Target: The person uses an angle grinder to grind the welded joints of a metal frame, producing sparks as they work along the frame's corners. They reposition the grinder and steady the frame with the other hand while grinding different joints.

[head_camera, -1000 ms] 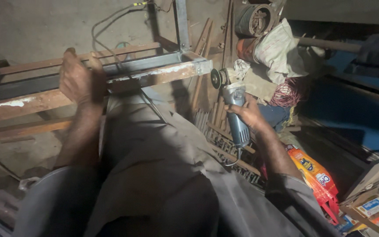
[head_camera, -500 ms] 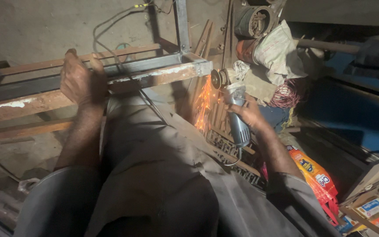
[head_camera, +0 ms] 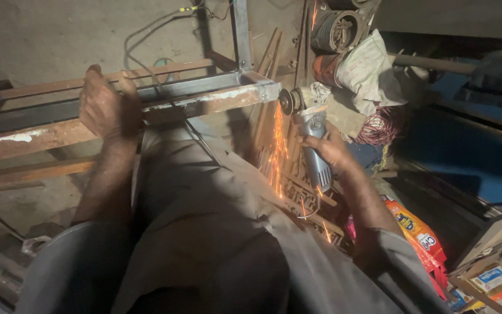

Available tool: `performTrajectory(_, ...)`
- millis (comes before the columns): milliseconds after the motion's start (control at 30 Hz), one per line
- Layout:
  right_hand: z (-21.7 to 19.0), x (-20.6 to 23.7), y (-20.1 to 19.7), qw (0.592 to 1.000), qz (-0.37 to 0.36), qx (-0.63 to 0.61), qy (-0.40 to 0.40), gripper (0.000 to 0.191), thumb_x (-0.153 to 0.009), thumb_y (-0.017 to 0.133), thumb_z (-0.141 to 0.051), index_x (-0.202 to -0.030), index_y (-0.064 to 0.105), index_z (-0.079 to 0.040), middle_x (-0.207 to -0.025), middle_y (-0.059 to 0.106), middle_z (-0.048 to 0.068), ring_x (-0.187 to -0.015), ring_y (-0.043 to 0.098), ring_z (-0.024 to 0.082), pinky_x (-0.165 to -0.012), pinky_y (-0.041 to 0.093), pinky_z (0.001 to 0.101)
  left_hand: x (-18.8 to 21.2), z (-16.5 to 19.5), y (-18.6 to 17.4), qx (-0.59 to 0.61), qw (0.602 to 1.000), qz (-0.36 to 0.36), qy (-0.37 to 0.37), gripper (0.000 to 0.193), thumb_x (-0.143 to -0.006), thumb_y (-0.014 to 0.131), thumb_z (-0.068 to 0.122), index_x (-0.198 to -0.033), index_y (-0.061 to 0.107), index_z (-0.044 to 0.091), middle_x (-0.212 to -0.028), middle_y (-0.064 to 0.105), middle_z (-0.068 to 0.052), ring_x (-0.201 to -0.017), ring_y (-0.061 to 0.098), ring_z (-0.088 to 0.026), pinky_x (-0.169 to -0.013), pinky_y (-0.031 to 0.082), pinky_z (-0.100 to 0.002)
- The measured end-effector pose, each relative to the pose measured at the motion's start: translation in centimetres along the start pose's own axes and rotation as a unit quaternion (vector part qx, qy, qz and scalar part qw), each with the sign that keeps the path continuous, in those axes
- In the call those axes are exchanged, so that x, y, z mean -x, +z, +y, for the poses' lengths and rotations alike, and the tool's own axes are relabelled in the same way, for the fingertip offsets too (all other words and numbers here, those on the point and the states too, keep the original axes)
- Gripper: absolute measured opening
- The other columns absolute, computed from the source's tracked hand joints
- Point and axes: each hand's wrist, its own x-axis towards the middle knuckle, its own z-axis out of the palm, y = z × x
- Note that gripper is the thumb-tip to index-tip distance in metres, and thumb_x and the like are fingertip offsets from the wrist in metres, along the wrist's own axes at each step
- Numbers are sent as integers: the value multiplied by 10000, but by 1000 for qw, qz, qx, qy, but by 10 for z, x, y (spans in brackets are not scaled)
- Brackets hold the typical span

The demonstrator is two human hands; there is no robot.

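With our left hand point(head_camera: 107, 109) pressed flat on the rusty steel frame point(head_camera: 204, 100) and our right hand point(head_camera: 327, 150) clamped around the angle grinder point(head_camera: 309, 131), we keep its disc point(head_camera: 289, 102) square against the frame's corner, sparks point(head_camera: 277, 145) falling clear.

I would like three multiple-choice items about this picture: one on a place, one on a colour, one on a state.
1. Where does the left hand rest?
A. on the metal frame
B. on the orange packet
C. on the grinder

2. What colour are the sparks?
A. blue
B. orange
C. green

3. What is the state of the grinder in the right hand?
A. lying on the floor
B. grinding at the frame's end
C. packed in a box

Answers: 1 A, the hand lies across the frame's rails. 2 B, they fall as orange streaks. 3 B, sparks fall from its disc beside the frame's corner.
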Motion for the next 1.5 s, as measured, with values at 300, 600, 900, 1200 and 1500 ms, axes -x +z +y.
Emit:
performTrajectory(300, -20, 13, 10, 996, 24, 56, 58, 628, -694, 787, -183, -1269, 584, -29, -1009, 711, 134, -789, 717, 239, -663, 606, 396, -1, 4, -5, -12, 1000, 9, 2, 459, -967, 800, 305, -1258, 608, 6, -1083, 707, -205, -1023, 670, -404, -840, 521, -506)
performTrajectory(600, -23, 15, 12, 999, 7, 15, 39, 674, -691, 788, -167, -1306, 542, -44, -1000, 712, 127, -761, 729, 229, -662, 612, 373, -1, 3, -5, -12, 1000, 9, 13, 447, -991, 785, 283, -1283, 598, 2, -1083, 703, -205, -1020, 672, -402, -837, 519, -511)
performTrajectory(900, -25, 12, 13, 999, 2, 40, 13, 697, -684, 828, -218, -1298, 559, -29, -1015, 716, 115, -798, 725, 228, -699, 614, 383, -1, 1, -7, -12, 1000, 13, 16, 442, -943, 762, 236, -1274, 599, -8, -1089, 703, -211, -1028, 677, -397, -856, 529, -498)
performTrajectory(1200, -24, 10, 11, 999, -20, 2, 25, 679, -685, 815, -209, -1286, 557, -26, -954, 699, 147, -694, 702, 240, -596, 604, 390, 0, -1, -5, -10, 1000, 1, 12, 443, -996, 775, 286, -1264, 601, -21, -1059, 697, -210, -1000, 677, -397, -833, 525, -504)
performTrajectory(1500, 5, 6, -2, 998, -19, -55, 12, 682, -708, 818, -206, -1310, 559, -19, -939, 676, 143, -703, 684, 234, -610, 599, 383, 3, -11, 3, -19, 999, 14, 43, 414, -982, 735, 221, -1283, 591, -22, -1099, 692, -219, -1022, 680, -388, -867, 540, -481)
